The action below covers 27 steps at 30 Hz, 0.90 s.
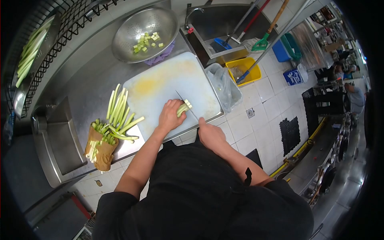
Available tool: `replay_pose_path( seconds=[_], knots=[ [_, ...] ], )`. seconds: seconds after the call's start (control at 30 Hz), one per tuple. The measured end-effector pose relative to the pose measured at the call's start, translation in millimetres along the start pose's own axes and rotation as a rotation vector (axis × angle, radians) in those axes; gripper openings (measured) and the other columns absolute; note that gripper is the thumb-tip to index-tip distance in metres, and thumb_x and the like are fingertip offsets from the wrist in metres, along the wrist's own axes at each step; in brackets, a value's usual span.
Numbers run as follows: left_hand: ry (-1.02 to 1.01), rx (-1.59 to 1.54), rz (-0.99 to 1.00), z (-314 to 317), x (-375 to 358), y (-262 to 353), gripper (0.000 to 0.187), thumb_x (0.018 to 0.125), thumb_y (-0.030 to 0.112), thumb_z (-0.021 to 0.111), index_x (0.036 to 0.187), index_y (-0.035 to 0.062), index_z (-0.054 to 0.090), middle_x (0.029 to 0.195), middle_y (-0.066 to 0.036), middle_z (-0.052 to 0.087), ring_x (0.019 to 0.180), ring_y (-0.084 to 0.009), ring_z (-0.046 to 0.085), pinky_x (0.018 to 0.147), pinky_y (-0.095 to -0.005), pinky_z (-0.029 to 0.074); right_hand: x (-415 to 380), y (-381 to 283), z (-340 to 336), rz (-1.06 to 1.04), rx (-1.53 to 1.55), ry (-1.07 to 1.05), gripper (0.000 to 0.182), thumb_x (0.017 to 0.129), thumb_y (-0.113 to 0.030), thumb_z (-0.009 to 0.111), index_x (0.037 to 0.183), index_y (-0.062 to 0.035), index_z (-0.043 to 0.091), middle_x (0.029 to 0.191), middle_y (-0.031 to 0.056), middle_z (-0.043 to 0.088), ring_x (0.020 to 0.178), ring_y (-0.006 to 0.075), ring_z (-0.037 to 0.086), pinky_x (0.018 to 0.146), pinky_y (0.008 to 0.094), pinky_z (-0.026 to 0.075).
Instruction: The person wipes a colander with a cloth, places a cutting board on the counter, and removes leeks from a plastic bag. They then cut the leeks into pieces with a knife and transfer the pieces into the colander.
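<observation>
My left hand (pixel 172 116) is closed around a short bundle of pale green stalks that look like celery (pixel 184 108), pressing it on the white cutting board (pixel 160 76). My right hand (pixel 211 136) grips the handle of a knife (pixel 193 113). The blade lies across the board, right against the cut end of the bundle. More long stalks (pixel 117 106) lie on the steel counter left of the board, and others stick out of a torn brown paper bag (pixel 106 155). At the back, a perforated steel colander (pixel 124 38) holds several cut cubes (pixel 146 42).
A purple cloth (pixel 160 56) lies partly under the colander. Beyond the board is a sink (pixel 216 24) with a faucet (pixel 194 13). A bin with a clear bag (pixel 224 86) and a yellow bucket (pixel 256 66) stand on the tiled floor. Another person (pixel 354 98) is at far right.
</observation>
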<state>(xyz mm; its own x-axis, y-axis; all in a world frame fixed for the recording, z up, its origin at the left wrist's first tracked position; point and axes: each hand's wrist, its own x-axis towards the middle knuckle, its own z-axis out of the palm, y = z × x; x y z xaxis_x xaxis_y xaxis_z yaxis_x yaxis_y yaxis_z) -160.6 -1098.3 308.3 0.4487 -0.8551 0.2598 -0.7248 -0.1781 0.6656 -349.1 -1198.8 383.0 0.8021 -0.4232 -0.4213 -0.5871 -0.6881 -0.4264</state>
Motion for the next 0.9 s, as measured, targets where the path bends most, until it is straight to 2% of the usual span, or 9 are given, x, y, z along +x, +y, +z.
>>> replay_pose_path(
  seconds=[0.13, 0.2, 0.4, 0.6, 0.73, 0.9],
  knots=[
    [-0.003, -0.005, -0.035, -3.9, 2.6, 4.8, 0.036, 0.074, 0.012, 0.074, 0.107, 0.0008, 0.064, 0.109, -0.014, 0.065, 0.102, -0.0358, 0.058, 0.094, -0.0432, 0.048, 41.5, -7.3, 2.3, -0.093, 0.038, 0.097, 0.019, 0.093, -0.010, 0.050, 0.106, 0.0036, 0.048, 0.077, 0.0267, 0.068, 0.076, 0.0473, 0.067, 0.070, 0.0578, 0.051],
    [-0.005, 0.015, -0.025, -9.0, 4.3, 7.3, 0.037, 0.074, 0.013, 0.074, 0.108, 0.0014, 0.064, 0.109, -0.013, 0.064, 0.102, -0.0354, 0.058, 0.093, -0.0432, 0.047, 44.5, -9.6, -7.0, -0.068, 0.026, 0.063, 0.019, 0.093, -0.010, 0.050, 0.107, 0.0026, 0.048, 0.079, 0.0266, 0.069, 0.078, 0.0462, 0.068, 0.071, 0.0571, 0.052],
    [-0.024, 0.105, -0.073, -25.1, -3.9, 15.6, 0.041, 0.073, 0.016, 0.074, 0.111, 0.0032, 0.063, 0.110, -0.012, 0.062, 0.102, -0.0335, 0.057, 0.091, -0.0425, 0.046, 5.7, -16.5, -39.7, -0.041, -0.020, -0.010, 0.019, 0.093, -0.010, 0.051, 0.108, 0.0011, 0.048, 0.078, 0.0250, 0.069, 0.076, 0.0442, 0.069, 0.069, 0.0561, 0.053],
    [-0.009, 0.072, -0.035, -15.0, -12.7, 3.0, 0.039, 0.073, 0.014, 0.073, 0.109, 0.0022, 0.063, 0.108, -0.013, 0.062, 0.101, -0.0341, 0.057, 0.090, -0.0427, 0.047, -28.2, -14.9, -36.0, -0.012, -0.050, -0.085, 0.021, 0.093, -0.009, 0.049, 0.111, 0.0014, 0.049, 0.078, 0.0241, 0.070, 0.075, 0.0430, 0.069, 0.069, 0.0552, 0.053],
    [0.041, 0.056, -0.011, -9.7, -14.1, -0.7, 0.039, 0.072, 0.015, 0.072, 0.108, 0.0017, 0.064, 0.107, -0.012, 0.063, 0.101, -0.0326, 0.057, 0.088, -0.0419, 0.047, -31.5, -17.7, -35.4, 0.032, -0.058, -0.146, 0.023, 0.093, -0.008, 0.046, 0.113, 0.0018, 0.049, 0.083, 0.0259, 0.071, 0.078, 0.0430, 0.070, 0.070, 0.0551, 0.053],
    [0.053, 0.020, 0.005, -7.9, -14.8, -4.0, 0.038, 0.072, 0.012, 0.073, 0.108, 0.0010, 0.064, 0.107, -0.013, 0.064, 0.100, -0.0339, 0.058, 0.089, -0.0423, 0.047, -14.4, -15.6, -14.5, 0.007, -0.032, -0.105, 0.020, 0.093, -0.007, 0.044, 0.109, 0.0017, 0.049, 0.084, 0.0258, 0.071, 0.084, 0.0441, 0.070, 0.074, 0.0556, 0.053]
  ],
)
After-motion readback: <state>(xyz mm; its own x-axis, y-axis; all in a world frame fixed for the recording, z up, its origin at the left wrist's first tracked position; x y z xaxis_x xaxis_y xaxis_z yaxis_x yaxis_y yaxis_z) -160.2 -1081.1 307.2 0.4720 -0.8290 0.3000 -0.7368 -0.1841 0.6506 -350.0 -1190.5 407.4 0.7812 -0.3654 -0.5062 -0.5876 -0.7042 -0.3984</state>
